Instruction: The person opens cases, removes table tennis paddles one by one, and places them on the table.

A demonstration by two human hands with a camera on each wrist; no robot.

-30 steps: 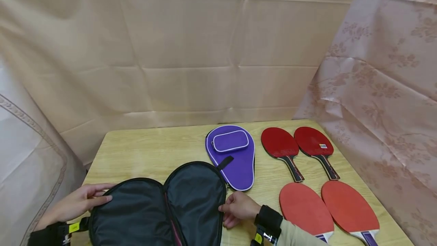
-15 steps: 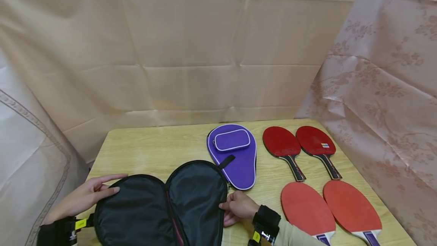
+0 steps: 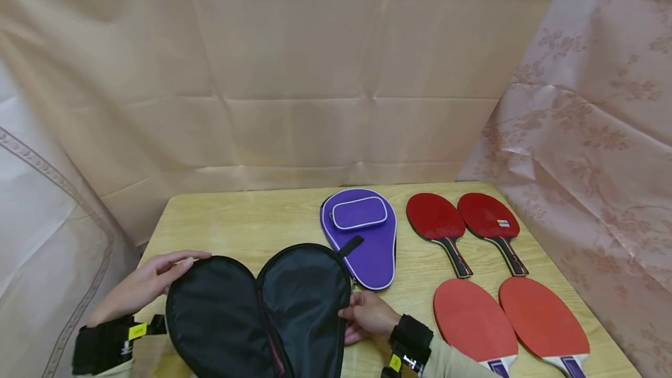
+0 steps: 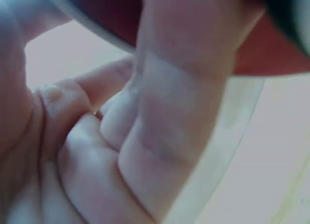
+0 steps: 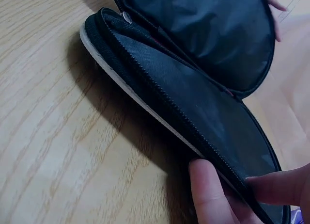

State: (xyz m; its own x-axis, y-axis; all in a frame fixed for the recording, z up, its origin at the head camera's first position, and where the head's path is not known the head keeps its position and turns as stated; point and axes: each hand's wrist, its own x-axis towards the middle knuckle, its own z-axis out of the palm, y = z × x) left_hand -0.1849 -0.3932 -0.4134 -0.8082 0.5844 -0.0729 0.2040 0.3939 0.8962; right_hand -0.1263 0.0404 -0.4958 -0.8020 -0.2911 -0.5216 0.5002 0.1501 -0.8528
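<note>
A table tennis paddle case [image 3: 301,302] lies unzipped and spread, its black lining facing up. My left hand [image 3: 152,282] grips the outer edge of its left half [image 3: 220,314], which is raised and tilted; the left wrist view shows the fingers against the case's dark red outside [image 4: 271,52]. My right hand [image 3: 367,315] pinches the right half's zippered edge [image 5: 169,98], with thumb and fingers on either side of it in the right wrist view. Behind the case lies a purple paddle case [image 3: 362,261] with a small front pocket.
Two dark red paddles [image 3: 436,217] [image 3: 488,217] with black handles lie at the back right of the wooden table [image 3: 236,220]. Nearer are two lighter red paddles [image 3: 475,319] [image 3: 543,319] with white and purple handles. Cloth [image 3: 289,74] hangs behind the table.
My left hand has moved up and to the right, lifting and tilting the left half of the case toward the right half. My right hand has stayed at its edge.
</note>
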